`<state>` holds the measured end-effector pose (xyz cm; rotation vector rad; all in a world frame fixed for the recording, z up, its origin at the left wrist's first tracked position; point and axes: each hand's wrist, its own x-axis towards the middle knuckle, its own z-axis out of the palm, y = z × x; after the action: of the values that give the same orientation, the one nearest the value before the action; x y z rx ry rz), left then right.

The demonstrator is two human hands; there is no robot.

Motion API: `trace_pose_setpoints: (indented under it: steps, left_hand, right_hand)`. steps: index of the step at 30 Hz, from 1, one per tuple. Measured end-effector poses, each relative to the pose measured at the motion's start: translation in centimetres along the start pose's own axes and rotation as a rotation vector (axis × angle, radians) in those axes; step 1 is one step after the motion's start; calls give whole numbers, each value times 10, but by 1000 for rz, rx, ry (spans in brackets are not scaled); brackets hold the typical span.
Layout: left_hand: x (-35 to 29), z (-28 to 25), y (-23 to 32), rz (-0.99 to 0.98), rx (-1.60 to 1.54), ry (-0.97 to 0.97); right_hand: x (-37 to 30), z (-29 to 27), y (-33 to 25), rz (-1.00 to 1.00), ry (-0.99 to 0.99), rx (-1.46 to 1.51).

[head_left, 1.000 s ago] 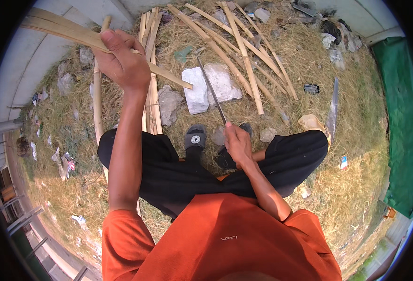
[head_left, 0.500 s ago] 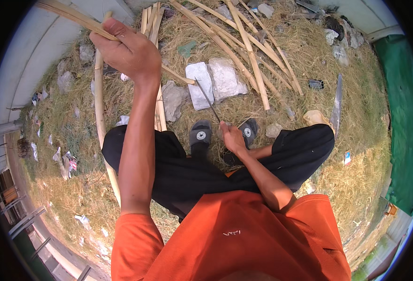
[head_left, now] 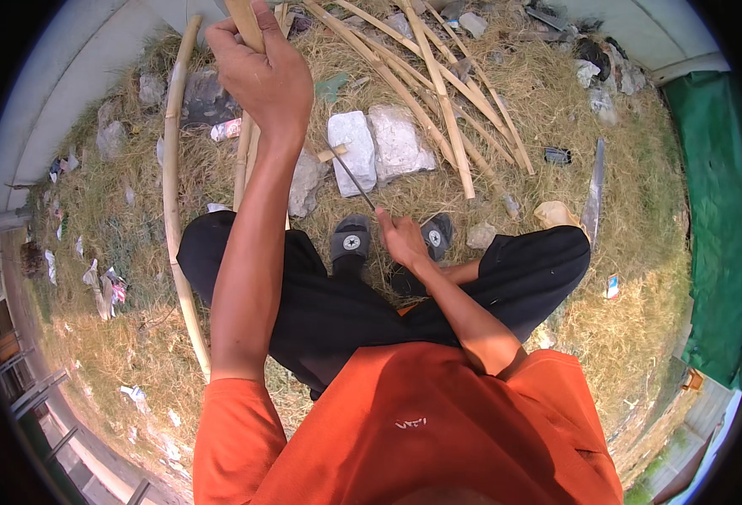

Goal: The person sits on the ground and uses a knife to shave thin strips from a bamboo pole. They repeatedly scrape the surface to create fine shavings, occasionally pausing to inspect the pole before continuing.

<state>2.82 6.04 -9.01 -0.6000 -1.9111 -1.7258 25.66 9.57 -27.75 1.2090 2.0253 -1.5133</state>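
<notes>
My left hand (head_left: 266, 80) is raised at the upper left, its fingers wrapped round a split bamboo strip (head_left: 245, 23). Much of the strip is hidden behind the hand and wrist; its pale lower end shows by the edge of a flat whitish stone block (head_left: 352, 156). My right hand (head_left: 403, 240), low in front of my feet, is closed on a knife (head_left: 356, 178) with a long, thin, dark blade, seen nearly edge-on. The blade's tip end meets or overlaps the strip's lower end over the block; whether it cuts into it I cannot tell.
Beside the block lies a rougher pale stone (head_left: 400, 141). Long split bamboo strips (head_left: 438, 93) are heaped ahead to the right, and a bamboo pole (head_left: 171, 168) lies at left. A saw-like metal blade (head_left: 594, 189) rests by my right knee. Litter dots the dry grass; walls stand behind.
My left hand has moved right and slightly up, turning the bamboo strip to point more steeply away from me. The knife has stayed at the strip's lower end, over the block.
</notes>
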Motion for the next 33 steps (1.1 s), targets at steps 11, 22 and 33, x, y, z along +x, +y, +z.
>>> trace_pose_setpoints:
  steps: [11, 22, 33]
  left_hand:
    - [0, 13, 3, -103, -314, 14]
    - [44, -29, 10, -304, -562, -46]
    - [57, -63, 33, -144, -325, 224]
  right_hand:
    - [-4, -8, 19, -19, 189, 289]
    - [-21, -12, 12, -256, 351, 389]
    - [-16, -12, -5, -280, 197, 605]
